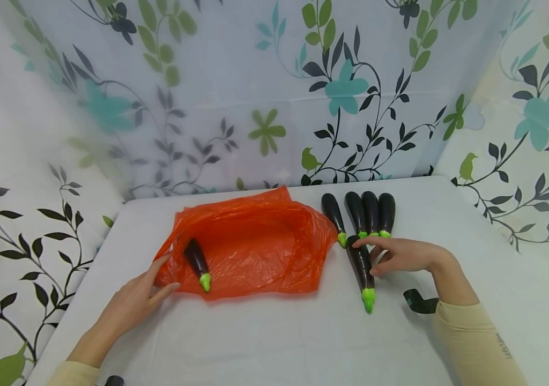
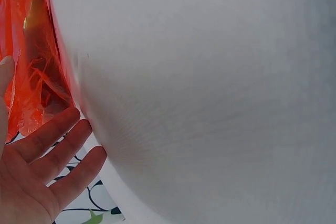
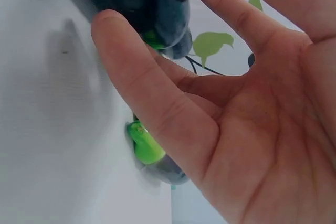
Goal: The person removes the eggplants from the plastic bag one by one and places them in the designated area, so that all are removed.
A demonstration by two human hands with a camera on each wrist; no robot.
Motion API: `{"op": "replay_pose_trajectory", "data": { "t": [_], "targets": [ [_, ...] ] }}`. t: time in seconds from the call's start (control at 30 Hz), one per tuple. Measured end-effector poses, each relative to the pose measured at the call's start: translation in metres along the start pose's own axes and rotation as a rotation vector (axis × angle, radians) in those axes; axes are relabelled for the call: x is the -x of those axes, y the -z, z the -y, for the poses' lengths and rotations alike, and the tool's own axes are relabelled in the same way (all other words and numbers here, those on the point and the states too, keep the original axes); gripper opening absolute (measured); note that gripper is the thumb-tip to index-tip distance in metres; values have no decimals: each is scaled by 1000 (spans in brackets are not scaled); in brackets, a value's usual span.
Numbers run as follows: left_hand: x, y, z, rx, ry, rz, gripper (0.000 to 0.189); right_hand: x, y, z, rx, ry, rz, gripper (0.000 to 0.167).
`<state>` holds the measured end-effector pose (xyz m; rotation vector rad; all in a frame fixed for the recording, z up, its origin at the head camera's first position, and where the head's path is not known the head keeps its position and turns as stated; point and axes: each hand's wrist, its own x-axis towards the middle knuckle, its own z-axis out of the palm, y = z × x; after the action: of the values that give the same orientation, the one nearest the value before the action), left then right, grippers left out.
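Observation:
An orange-red plastic bag (image 1: 260, 257) lies spread on the table, its mouth towards me. Just inside its left part is a dark eggplant (image 1: 196, 260) with a bright green cap. My left hand (image 1: 134, 297) is at the bag's left edge, fingers extended against the plastic; the left wrist view shows them spread. Thumb and index finger of my right hand (image 1: 402, 254) sit on either side of another eggplant (image 1: 360, 262), green end towards me. In the right wrist view that eggplant (image 3: 142, 3) lies between thumb tip and index fingertip, the palm free of it.
Beyond my right hand, three eggplants (image 1: 370, 212) lie side by side, with one more eggplant (image 1: 332, 212) beside the bag's right edge. A black curved object (image 1: 419, 302) is by my right wrist. Patterned curtains (image 1: 236, 96) hang behind and beside the white table (image 1: 255, 338).

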<state>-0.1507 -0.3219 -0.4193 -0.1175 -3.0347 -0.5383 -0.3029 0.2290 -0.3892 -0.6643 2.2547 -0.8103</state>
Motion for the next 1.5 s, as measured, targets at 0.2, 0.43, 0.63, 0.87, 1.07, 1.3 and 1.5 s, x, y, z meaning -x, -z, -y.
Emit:
{"op": "replay_pose_trajectory", "data": {
  "t": [0.2,0.43,0.63,0.87,1.07,1.3,1.5],
  "targets": [
    [1,0,1,3,8,8,72,1,6,1,-12,38,-111,60],
    [2,1,0,-3,-5,-1,71,-5,9,6,-128,49,-415,61],
    [0,1,0,3,-5,2,71,-6,9,17,-337,44,-525,70],
    [-1,1,2,-1,9,12,73,-7,6,35,-419,46,-591,74],
    [-2,2,1,2,0,11,73,-6,5,62,-414,98,-612,71],
    [-1,3,0,-3,0,14,73,-15,2,97,-349,144,-562,66],
    [-1,2,1,-1,-5,4,72,-30,-8,121,-327,164,-503,61]
  ]
}}
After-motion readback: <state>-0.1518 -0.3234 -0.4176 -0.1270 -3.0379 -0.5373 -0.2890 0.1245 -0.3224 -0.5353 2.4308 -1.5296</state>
